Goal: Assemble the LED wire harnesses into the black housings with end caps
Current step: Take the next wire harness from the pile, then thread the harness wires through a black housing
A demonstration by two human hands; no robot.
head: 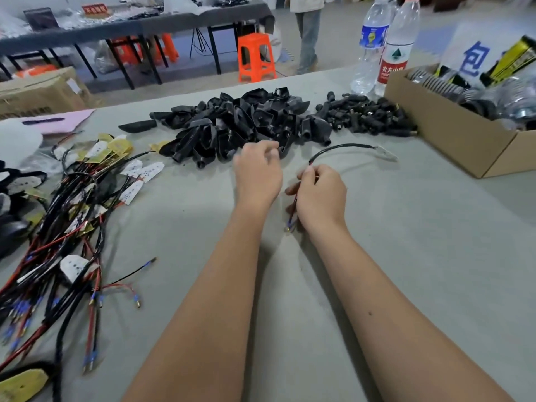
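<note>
Right hand (320, 195) pinches one LED wire harness (342, 147) just above the counter (377, 256), left hand (256, 172) reaches loose-fingered into the black housings (232, 126), so next up is probably grabbing one and threading the wire in.

Your left hand (256, 172) is motion-blurred at the fingertips, so its contact with the housing pile (232, 129) cannot be confirmed. Your right hand (320, 195) hides the middle of the wire harness (342, 147).
</note>
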